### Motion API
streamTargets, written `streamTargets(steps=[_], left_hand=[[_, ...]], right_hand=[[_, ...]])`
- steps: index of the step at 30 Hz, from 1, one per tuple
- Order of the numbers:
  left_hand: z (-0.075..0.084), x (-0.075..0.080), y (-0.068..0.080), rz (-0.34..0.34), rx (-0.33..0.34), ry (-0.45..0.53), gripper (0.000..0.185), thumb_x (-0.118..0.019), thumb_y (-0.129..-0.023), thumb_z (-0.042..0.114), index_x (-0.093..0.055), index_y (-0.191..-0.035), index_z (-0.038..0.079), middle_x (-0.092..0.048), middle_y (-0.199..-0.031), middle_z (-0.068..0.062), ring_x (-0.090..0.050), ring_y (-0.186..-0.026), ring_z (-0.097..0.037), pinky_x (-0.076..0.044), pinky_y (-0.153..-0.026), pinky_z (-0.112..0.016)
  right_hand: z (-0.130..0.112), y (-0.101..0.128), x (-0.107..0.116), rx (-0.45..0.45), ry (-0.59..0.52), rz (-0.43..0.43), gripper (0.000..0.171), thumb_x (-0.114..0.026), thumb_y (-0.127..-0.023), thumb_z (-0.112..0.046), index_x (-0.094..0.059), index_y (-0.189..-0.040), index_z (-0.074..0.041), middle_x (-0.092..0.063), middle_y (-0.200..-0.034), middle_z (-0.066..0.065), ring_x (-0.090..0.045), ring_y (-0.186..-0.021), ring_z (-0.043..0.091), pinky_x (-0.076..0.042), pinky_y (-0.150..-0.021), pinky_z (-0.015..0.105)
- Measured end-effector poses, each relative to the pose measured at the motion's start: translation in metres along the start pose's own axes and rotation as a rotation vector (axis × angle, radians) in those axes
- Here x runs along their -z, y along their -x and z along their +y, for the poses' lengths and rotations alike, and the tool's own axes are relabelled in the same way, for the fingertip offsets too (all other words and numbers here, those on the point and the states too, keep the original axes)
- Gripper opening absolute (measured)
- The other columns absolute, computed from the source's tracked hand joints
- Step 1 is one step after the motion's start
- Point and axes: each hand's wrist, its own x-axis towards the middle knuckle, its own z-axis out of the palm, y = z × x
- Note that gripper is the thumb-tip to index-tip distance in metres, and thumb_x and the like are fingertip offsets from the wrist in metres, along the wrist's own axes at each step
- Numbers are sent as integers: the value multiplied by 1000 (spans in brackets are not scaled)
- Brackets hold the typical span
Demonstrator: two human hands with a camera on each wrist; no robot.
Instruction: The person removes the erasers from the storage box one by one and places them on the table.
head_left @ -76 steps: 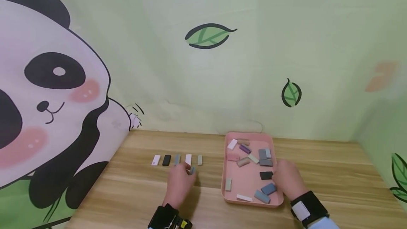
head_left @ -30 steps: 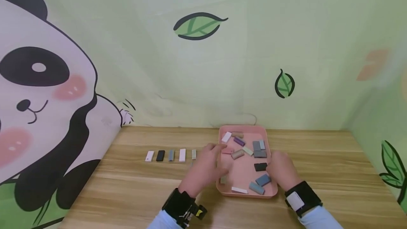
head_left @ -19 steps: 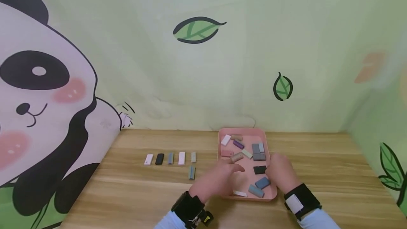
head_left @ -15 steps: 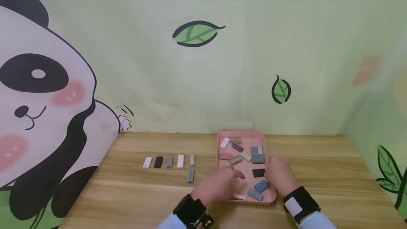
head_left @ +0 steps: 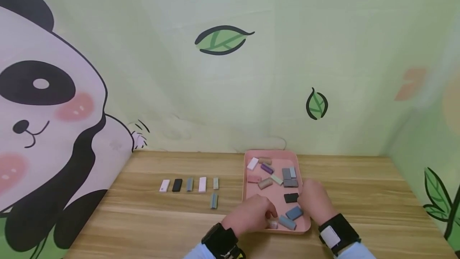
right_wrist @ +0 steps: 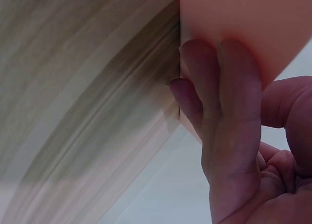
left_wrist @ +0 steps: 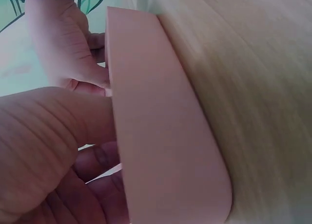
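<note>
- The left hand (head_left: 251, 216) is pinching a small white rectangular block (head_left: 272, 224) at the lower centre, inside the pink plastic tray (head_left: 248, 179).
- The right hand (head_left: 314, 204) is gripping the tray's right rim, fingers curled.

Even, soft light; wrist views blurred close-up.

Pink tray (head_left: 248, 179) flat on my table, small white block (head_left: 272, 224) lying at its near edge, coloured blocks scattered inside.
</note>
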Motion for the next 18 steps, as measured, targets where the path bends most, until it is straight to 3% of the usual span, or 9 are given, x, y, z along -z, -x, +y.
streamTargets(steps=[5,11,18], left_hand=[[-1,-3,-4,11,19,-14,13,-74,-77,11,-74,-85,21,-66,-78,11,-51,-68,0,-45,-68,-15],[0,-4,-4,35,-8,-86,13,-75,-75,11,-75,-83,21,-67,-78,12,-51,-67,2,-45,-67,-14],[2,-4,-2,11,29,-66,14,-73,-76,12,-75,-86,21,-66,-79,12,-51,-68,0,-45,-67,-16]], right_hand=[[1,-1,0,-2,5,-3,20,-57,-79,4,-59,-98,9,-58,-79,13,-55,-61,19,-45,-47,25],[1,-2,0,2,4,1,21,-57,-79,4,-58,-99,9,-59,-80,13,-56,-61,19,-45,-48,26],[3,-2,-2,15,7,12,19,-57,-77,5,-59,-96,9,-59,-78,12,-55,-61,19,-45,-47,26]])
